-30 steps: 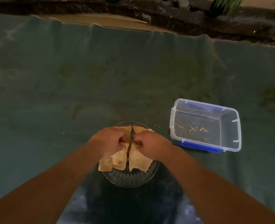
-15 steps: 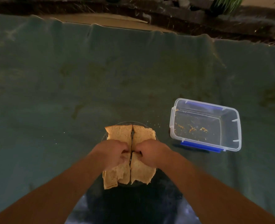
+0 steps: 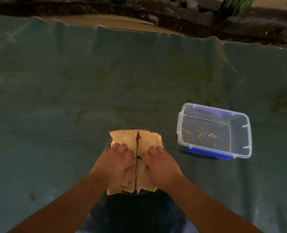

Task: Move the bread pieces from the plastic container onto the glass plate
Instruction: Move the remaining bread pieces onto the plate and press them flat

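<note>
Two flat bread pieces lie side by side across the glass plate, the left bread piece and the right bread piece, with a narrow gap between them. They overhang the plate's near rim. My left hand rests on top of the left piece and my right hand on the right piece, fingers stretched flat over the bread. The clear plastic container stands to the right of the plate and holds only crumbs.
A teal cloth covers the whole surface, and its far edge hangs over a ledge. A blue lid edge shows under the container's near side. Loose crumbs lie between the plate and the container. Plants and stones sit beyond the far edge.
The bread pieces were lowered flat onto the plate. Both hands changed from closed fists gripping the inner edges to flatter fingers resting on top.
</note>
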Tool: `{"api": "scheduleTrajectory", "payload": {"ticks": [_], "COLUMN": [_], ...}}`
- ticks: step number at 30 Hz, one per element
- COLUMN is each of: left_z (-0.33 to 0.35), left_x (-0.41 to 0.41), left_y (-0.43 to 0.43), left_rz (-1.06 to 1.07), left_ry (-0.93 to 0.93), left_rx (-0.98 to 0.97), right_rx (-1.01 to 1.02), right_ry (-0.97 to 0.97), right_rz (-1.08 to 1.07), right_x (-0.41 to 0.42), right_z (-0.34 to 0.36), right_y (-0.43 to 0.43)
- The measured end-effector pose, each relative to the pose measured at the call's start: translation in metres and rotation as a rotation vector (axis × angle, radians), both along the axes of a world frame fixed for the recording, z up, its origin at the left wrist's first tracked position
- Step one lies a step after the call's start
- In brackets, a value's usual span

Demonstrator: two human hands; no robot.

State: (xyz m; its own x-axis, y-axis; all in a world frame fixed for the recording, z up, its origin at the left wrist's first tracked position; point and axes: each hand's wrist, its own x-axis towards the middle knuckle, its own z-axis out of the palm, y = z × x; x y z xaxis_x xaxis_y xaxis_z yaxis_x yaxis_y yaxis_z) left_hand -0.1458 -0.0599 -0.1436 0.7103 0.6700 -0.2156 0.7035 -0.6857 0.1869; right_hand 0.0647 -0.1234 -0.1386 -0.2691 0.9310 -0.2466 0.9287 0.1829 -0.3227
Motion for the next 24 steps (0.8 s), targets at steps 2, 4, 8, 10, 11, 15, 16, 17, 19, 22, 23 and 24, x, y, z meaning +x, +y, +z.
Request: {"api": "scheduleTrajectory", "payload": {"ticks": [2, 4, 8, 10, 11, 15, 16, 17, 19, 22, 23, 24], "left_z": [0.002, 0.001, -0.008, -0.009, -0.009, -0.005, -0.003, -0.001, 0.004, 0.001, -0.003, -0.007], "left_x": [0.003, 0.008, 0.013, 0.014, 0.014, 0.014, 0.014, 0.013, 0.009, -0.001, -0.005, -0.008], "left_y": [0.008, 0.013, 0.017, 0.018, 0.018, 0.022, 0.022, 0.02, 0.014, -0.012, -0.023, -0.033], "left_rz": [0.097, 0.129, 0.137, 0.141, 0.141, 0.123, 0.12, 0.118, 0.116, 0.054, 0.032, 0.019], "left_ry": [-0.022, 0.056, 0.143, 0.13, 0.13, 0.182, 0.189, 0.185, 0.116, 0.024, 0.037, 0.057], "left_rx": [0.035, -0.012, -0.077, -0.077, -0.074, -0.063, -0.065, -0.065, -0.048, -0.021, -0.03, -0.043], "right_rx": [0.049, 0.014, -0.049, -0.059, -0.061, -0.078, -0.085, -0.092, -0.086, -0.039, -0.036, -0.041], "right_ry": [-0.002, -0.018, -0.062, -0.074, -0.077, -0.098, -0.103, -0.104, -0.088, -0.061, -0.055, -0.054], "right_rz": [-0.072, -0.095, -0.086, -0.103, -0.112, -0.124, -0.126, -0.129, -0.129, -0.077, -0.064, -0.056], "right_x": [0.003, 0.003, -0.002, -0.003, -0.003, -0.006, -0.007, -0.008, -0.009, -0.01, -0.012, -0.013], "right_z": [-0.001, -0.004, -0.012, -0.016, -0.017, -0.018, -0.017, -0.015, -0.007, 0.002, 0.003, 0.004], "right_y": [0.009, 0.017, 0.018, 0.018, 0.018, 0.02, 0.021, 0.021, 0.019, -0.001, -0.011, -0.02]}}
